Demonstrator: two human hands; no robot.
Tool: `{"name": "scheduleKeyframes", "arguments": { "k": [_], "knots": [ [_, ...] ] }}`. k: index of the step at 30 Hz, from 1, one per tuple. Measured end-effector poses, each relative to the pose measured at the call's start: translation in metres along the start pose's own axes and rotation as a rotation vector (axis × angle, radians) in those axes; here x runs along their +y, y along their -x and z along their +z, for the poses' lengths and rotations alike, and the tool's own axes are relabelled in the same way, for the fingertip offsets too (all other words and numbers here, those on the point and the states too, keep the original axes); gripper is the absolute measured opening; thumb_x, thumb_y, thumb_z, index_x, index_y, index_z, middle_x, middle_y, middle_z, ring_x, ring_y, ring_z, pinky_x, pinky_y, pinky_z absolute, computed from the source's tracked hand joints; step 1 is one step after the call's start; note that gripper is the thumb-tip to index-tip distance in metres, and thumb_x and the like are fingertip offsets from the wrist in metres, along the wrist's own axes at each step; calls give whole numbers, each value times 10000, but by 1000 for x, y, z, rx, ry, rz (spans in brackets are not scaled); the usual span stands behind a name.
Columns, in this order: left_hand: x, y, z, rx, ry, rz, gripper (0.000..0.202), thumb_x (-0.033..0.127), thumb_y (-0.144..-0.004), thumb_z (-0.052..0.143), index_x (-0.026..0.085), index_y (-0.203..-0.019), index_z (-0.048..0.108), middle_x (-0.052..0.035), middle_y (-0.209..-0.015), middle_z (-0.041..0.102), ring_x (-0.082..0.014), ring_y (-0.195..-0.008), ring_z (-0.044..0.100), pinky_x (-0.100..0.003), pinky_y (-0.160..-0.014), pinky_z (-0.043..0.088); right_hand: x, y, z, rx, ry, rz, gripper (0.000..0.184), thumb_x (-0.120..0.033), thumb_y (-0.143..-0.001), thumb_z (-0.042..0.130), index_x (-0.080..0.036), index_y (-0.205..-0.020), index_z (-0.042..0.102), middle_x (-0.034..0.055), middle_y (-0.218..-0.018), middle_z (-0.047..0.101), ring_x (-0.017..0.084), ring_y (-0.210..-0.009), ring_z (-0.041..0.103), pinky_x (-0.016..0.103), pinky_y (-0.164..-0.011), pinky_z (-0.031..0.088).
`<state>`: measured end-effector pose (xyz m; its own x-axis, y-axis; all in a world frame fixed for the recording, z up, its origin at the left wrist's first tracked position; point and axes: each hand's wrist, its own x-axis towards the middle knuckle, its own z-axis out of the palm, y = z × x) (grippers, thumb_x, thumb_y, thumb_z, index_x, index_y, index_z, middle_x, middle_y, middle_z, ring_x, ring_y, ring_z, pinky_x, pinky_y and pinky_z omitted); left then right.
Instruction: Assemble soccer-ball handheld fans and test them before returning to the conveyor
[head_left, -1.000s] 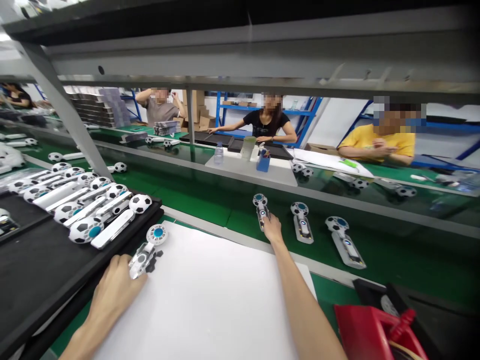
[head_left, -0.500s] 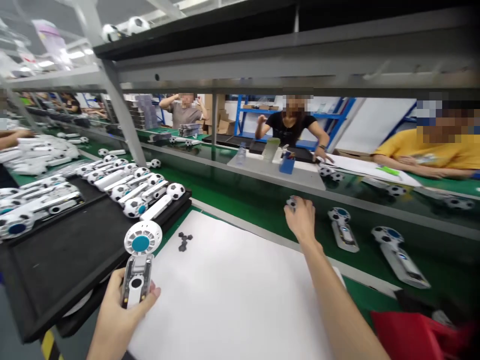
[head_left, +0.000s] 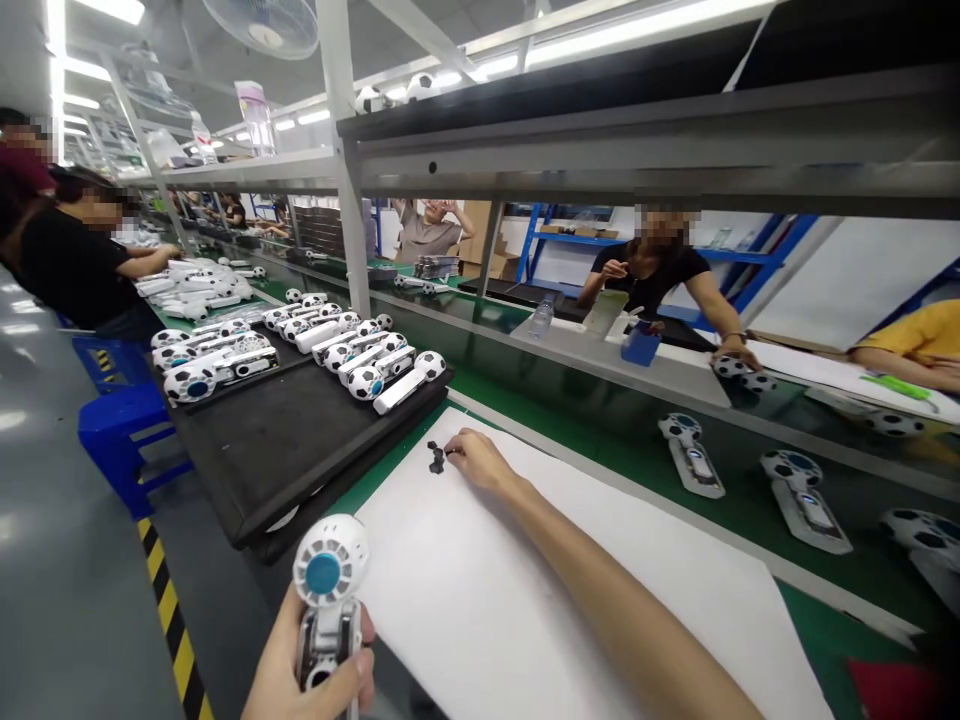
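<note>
1. Now the right hand (head_left: 480, 462) is over the paper (head_left: 465, 590), away from the belt (head_left: 495, 390) where it was half a second ago. Its fingertips look pinched on a black piece (head_left: 451, 453), just beside the other black pieces (head_left: 436, 463), so its work has moved to small parts.
2. The left hand (head_left: 289, 668) has brought the fan (head_left: 328, 570) nearer the body, by the paper's left edge; its fingers wrap the handle, thumb across the front.
3. Close edges: the tray (head_left: 300, 440) lies left of the pieces, and the belt runs along the paper's far side.
4. Room for moving is over the paper between the hands; the right forearm crosses its far part.
</note>
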<state>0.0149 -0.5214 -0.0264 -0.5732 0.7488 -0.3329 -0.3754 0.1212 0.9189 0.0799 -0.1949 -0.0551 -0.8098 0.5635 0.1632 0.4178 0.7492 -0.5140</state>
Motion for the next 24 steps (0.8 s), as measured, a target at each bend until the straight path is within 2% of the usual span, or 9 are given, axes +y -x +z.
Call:
{"name": "scheduleKeyframes", "arguments": {
  "k": [3,7,10,12,14,16,18,21,24],
  "knots": [
    [6,2,11,-134,47,-27,859,505,-693,816,287,-1321,272,7,-794,646,-180,-546,598,-336,-578,519,-2,9,-2,74,-55,39,212,-318,-970,614,-149,-1094,650,74,-1132,658,220,-1017,645,438,-896,542],
    [29,-6,37,-307,-10,-100,709,406,-701,818,220,-1228,381,-12,-816,643,-196,-653,648,-347,-646,564,-18,40,-22,248,-173,149,208,-331,-992,578,-137,-1022,647,35,-942,672,168,-824,662,358,-765,567],
    [42,-23,59,-473,-62,-121,520,342,-740,770,216,-1106,424,6,-821,621,-146,-606,613,-312,-626,555,-39,84,-49,383,-268,186,151,-240,-1008,524,-143,-990,640,-4,-785,644,139,-698,635,294,-665,551],
    [46,-36,75,-594,-99,-151,436,297,-772,729,214,-1077,428,13,-821,612,-120,-570,589,-300,-612,544,-56,118,-65,447,-311,173,139,-170,-985,515,-176,-1007,653,1,-826,669,137,-714,636,266,-652,546],
    [46,-47,90,-698,-116,-203,447,267,-789,708,219,-1129,421,15,-823,611,-122,-560,592,-293,-587,533,-72,150,-74,474,-330,138,151,-179,-968,559,-221,-1032,689,-4,-880,698,139,-764,654,254,-684,551],
    [43,-56,103,-784,-106,-272,514,255,-796,701,234,-1209,395,15,-824,613,-140,-576,602,-296,-568,527,-84,173,-76,500,-323,37,260,-139,-955,583,-255,-1170,669,-4,-955,727,139,-818,679,247,-728,559],
    [40,-61,112,-847,-124,-327,525,260,-813,685,231,-1244,387,16,-788,616,-157,-589,606,-307,-576,526,-88,186,-74,534,-288,-10,322,-82,-933,608,-259,-1200,643,-6,-967,744,131,-811,698,233,-725,560],
    [38,-65,121,-888,-199,-380,502,275,-834,658,210,-1259,400,24,-699,613,-166,-580,604,-321,-618,526,-85,194,-68,558,-231,39,209,-57,-899,653,-230,-1017,665,-9,-849,732,131,-727,684,237,-657,550],
    [40,-67,127,-894,-213,-443,555,279,-812,671,216,-1297,410,21,-696,614,-171,-572,599,-327,-607,528,-79,193,-65,556,-220,40,193,-49,-897,646,-213,-991,680,16,-825,648,138,-710,621,263,-606,526]
  ]
}}
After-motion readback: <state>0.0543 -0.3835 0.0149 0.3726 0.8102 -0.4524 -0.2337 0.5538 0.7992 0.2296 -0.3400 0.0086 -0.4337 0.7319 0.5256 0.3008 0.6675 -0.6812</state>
